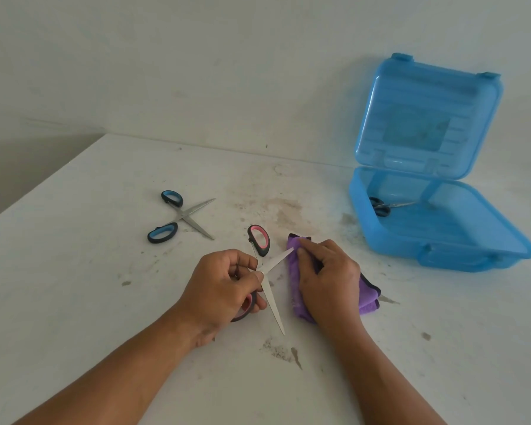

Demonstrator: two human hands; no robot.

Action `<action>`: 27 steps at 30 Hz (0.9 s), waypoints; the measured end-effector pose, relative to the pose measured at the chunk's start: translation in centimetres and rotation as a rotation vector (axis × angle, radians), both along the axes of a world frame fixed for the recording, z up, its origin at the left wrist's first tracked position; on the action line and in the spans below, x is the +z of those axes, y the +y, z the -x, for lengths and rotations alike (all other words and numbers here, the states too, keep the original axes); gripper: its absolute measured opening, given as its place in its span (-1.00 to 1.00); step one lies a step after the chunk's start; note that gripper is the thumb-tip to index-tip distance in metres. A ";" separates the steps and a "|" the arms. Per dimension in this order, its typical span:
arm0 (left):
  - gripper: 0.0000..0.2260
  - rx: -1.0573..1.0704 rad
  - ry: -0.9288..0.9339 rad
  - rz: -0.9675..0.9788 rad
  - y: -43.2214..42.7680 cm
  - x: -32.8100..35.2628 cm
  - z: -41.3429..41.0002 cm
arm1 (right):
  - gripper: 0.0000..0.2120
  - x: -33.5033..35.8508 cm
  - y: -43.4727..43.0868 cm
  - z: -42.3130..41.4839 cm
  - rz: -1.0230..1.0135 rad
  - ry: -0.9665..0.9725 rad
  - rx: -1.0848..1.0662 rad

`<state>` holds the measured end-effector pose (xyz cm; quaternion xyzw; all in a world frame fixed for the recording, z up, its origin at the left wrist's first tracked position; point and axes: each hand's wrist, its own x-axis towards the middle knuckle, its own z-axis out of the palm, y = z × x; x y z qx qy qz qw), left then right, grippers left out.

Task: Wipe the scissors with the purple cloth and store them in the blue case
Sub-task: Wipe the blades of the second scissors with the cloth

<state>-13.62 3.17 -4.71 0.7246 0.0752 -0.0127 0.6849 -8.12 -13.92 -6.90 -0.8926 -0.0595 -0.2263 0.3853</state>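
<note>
Your left hand (224, 283) is clamped on the pink-and-black-handled steel scissors (272, 297). Its fingers curl round the near handle loop, and the pair is spread wide. One blade runs back toward you from the pivot. The other points away and to the right, and its tip just touches the folded purple microfibre cloth (295, 289).

Your right hand (328, 280) lies over that cloth with its fingers bent down, holding it to the stained white tabletop (105, 271). The index fingertip sits just beside the blade tip. So the blade to be wiped lies just left of your right hand, its long axis slanting from the pivot up toward your fingertips. The right hand is the nearer one for the stroke, and the free pink handle loop stands just beyond your left hand.

Well beyond your left hand and to its left, open blue-and-black-handled scissors (181, 216) lie untouched. Beyond your right hand and off to its right, the translucent blue plastic case (396, 240) sits with its lid up, and a small pair of black-handled scissors (380, 207) is already inside. Nothing stands between the hands and the case. A pale pointed tip shows at the cloth's right edge, but I cannot tell what it is. Mind the bare near blade by your left wrist.
</note>
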 end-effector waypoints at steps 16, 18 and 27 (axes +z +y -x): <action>-0.92 0.084 -0.098 0.070 -0.9 -0.3 -0.3 | -0.81 2.1 -0.4 2.6 -0.364 0.328 0.363; -0.91 0.092 -0.096 0.079 -0.7 -0.2 -0.3 | -0.75 2.0 -0.6 2.7 -0.287 0.302 0.449; -0.91 0.041 -0.010 0.121 -0.3 -0.3 -0.3 | -0.85 0.2 0.1 2.1 -0.041 -0.098 0.335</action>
